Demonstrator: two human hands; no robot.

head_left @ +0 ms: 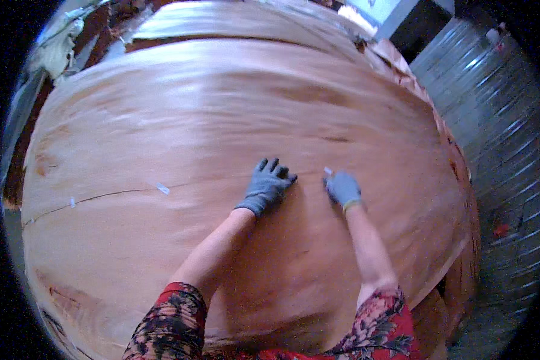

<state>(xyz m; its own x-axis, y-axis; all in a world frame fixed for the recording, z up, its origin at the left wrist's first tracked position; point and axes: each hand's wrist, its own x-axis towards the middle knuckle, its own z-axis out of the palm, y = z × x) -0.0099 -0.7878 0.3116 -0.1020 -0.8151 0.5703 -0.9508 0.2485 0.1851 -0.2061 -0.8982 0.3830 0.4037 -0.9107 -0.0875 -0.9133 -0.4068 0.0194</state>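
Observation:
A large reddish-brown sheet of wood veneer (216, 132) spreads out in front of me, with a thin dark crack or seam (114, 194) running across it from the left edge. My left hand (267, 185), in a grey glove, lies on the veneer at this line with its fingers spread. Just to its right is my gloved right hand (344, 187), its fingers drawn together at a small whitish piece of tape (328, 171). Fine detail at those fingertips is blurred. Farther left, a pale strip of tape (162, 188) and a smaller one (72, 202) lie across the seam.
Another veneer sheet (252, 21) lies beyond the far edge. Ragged scraps (66, 51) hang about the far left corner. A dark box-like object (423, 27) stands at the far right. Grey floor (504, 150) with shiny streaks runs along the right, with a small red thing (501, 230) on it.

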